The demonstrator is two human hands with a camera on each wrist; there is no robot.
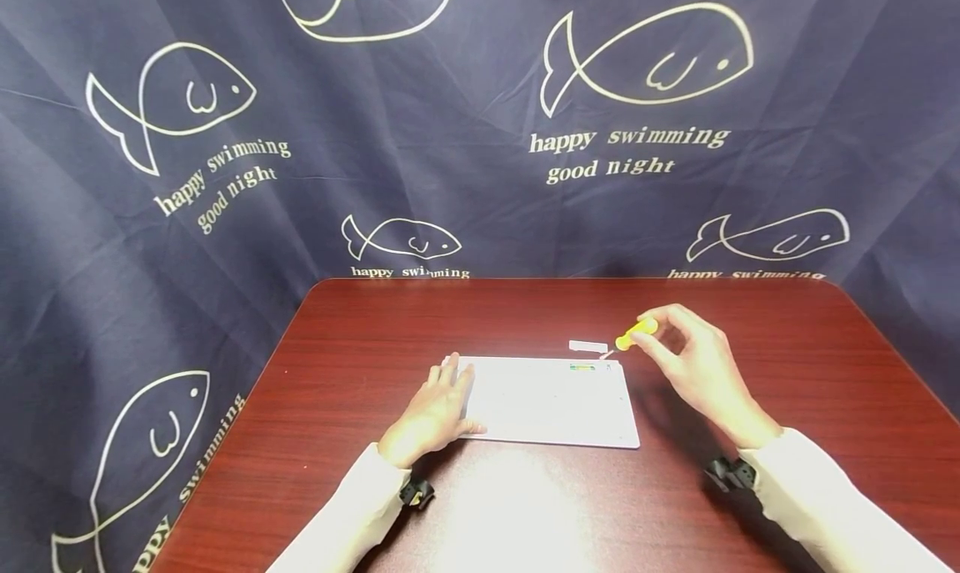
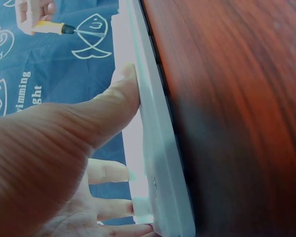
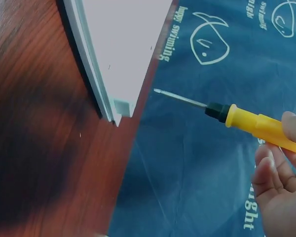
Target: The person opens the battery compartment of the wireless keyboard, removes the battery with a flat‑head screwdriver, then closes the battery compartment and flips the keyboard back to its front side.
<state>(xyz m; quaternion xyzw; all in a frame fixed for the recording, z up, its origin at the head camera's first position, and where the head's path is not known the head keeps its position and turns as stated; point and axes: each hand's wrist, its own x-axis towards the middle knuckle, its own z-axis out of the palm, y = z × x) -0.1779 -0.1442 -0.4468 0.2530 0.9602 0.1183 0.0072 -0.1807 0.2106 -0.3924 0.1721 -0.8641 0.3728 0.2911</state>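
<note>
A white, flat keyboard [image 1: 547, 406] lies face down on the table, dark key edges showing along its underside in the left wrist view. Near its far right edge an uncovered slot shows a green and yellow battery [image 1: 582, 367]. Just beyond that edge lies a small white cover [image 1: 588, 346]. My left hand [image 1: 431, 414] rests on the keyboard's left end, fingers extended and thumb near the front edge. In my right hand [image 1: 697, 369] I pinch a yellow-handled screwdriver [image 3: 256, 126]. Its metal shaft points down and left, toward the slot; whether the tip touches cannot be told.
The reddish-brown wooden table [image 1: 360, 323] extends around the keyboard. A dark blue curtain [image 1: 480, 156] with fish drawings and lettering hangs behind and at the sides. Both wrists carry small black devices, such as the right wrist camera [image 1: 731, 474].
</note>
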